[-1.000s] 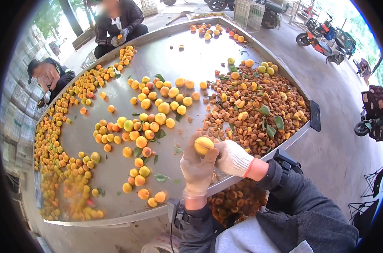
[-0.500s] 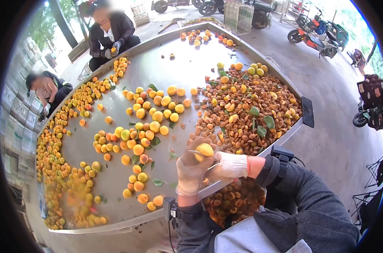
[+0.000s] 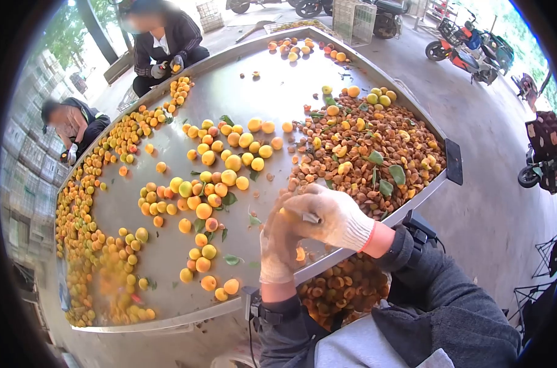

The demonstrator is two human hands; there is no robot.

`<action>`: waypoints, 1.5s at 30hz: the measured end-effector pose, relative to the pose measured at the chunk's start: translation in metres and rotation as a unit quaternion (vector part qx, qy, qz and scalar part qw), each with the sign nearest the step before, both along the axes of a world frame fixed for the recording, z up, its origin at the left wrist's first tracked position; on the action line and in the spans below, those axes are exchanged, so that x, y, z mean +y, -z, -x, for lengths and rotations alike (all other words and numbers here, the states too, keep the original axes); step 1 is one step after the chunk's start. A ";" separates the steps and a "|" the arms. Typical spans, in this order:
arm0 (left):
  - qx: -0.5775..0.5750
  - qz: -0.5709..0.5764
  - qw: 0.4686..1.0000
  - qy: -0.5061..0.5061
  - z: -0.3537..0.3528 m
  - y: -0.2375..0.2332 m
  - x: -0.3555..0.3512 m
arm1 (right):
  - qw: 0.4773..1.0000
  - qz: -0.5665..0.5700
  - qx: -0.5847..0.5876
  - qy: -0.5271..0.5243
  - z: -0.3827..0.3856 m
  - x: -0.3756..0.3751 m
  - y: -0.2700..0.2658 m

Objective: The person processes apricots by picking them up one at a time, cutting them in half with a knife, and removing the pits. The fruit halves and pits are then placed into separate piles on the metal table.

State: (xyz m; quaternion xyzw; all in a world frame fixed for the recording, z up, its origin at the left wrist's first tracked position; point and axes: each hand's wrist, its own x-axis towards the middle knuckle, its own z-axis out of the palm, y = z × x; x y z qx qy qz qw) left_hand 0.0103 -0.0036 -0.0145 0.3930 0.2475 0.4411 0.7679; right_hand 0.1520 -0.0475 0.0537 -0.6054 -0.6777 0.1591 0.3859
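Note:
My left hand point(image 3: 278, 248), in a dirty white glove, is closed around an apricot point(image 3: 282, 211); only a small yellow patch of it shows between the fingers. My right hand point(image 3: 336, 218), gloved too, is curled over the left fingertips and grips a small knife point(image 3: 311, 218), of which just a short metal piece is visible. Just beneath the hands is an orange apricot piece point(image 3: 300, 253), near the table edge. Beyond them a large heap of brown apricot pits point(image 3: 352, 156) covers the right side of the metal table point(image 3: 272, 208).
Whole apricots point(image 3: 232, 162) lie across the middle, with a long bank of apricots point(image 3: 88, 227) at left. A container of apricot halves point(image 3: 343, 291) stands below the table's near edge. Two people sit along the far left side, one person point(image 3: 162, 43) holding fruit. Scooters point(image 3: 468, 52) stand behind.
My right hand has moved up and over the left fingers, covering the apricot that was plainly visible before. An orange piece now shows under the hands. The view has shifted slightly.

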 end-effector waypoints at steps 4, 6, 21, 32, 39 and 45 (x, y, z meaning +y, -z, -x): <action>0.018 0.023 0.999 -0.046 0.000 -0.005 -0.003 | 0.986 0.099 -0.131 -0.042 0.009 0.002 -0.006; 0.034 0.011 0.998 -0.059 -0.002 0.001 -0.003 | 0.986 0.113 -0.108 -0.056 0.013 0.003 -0.005; 0.372 -0.390 0.790 -0.293 0.010 0.031 0.000 | 0.964 0.043 0.262 0.027 0.032 0.037 0.044; 0.014 0.059 0.995 0.076 0.009 -0.006 -0.024 | 0.850 0.323 0.414 -0.034 -0.030 -0.006 -0.017; 0.029 0.182 0.983 0.002 -0.002 -0.006 -0.009 | 0.962 0.047 0.267 0.034 -0.001 0.015 -0.003; 0.008 0.273 0.962 0.023 -0.004 -0.010 -0.009 | 0.742 -0.006 0.668 -0.060 -0.002 0.022 -0.032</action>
